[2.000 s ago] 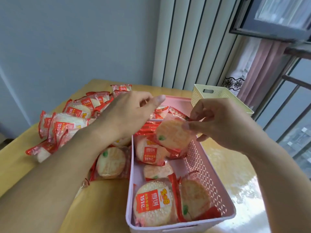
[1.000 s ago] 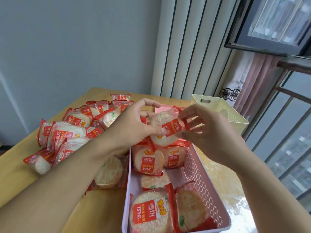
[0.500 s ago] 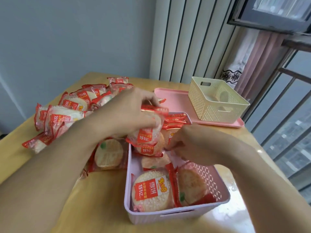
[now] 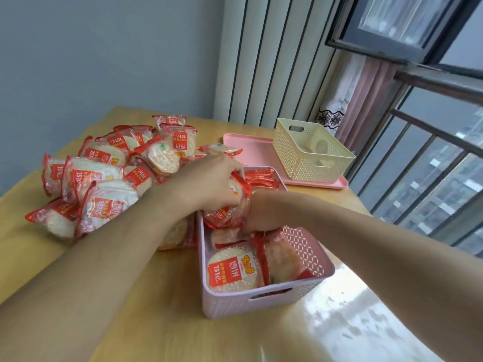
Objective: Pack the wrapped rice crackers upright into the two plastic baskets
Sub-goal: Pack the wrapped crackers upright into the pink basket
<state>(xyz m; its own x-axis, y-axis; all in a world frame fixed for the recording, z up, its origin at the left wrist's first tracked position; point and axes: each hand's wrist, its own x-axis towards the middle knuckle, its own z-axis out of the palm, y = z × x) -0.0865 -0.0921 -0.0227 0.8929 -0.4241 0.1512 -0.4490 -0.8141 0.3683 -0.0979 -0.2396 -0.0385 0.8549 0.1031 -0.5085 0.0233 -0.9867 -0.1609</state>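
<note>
my left hand (image 4: 209, 182) grips a wrapped cracker (image 4: 236, 202) upright inside the pink basket (image 4: 261, 301); just right of it, my right hand (image 4: 261, 214) pinches packets below; the cream basket (image 4: 311, 152) stands beyond.

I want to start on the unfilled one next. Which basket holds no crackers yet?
The cream basket, standing on the pink tray at the far side; the pink basket nearer already holds packets.
</note>
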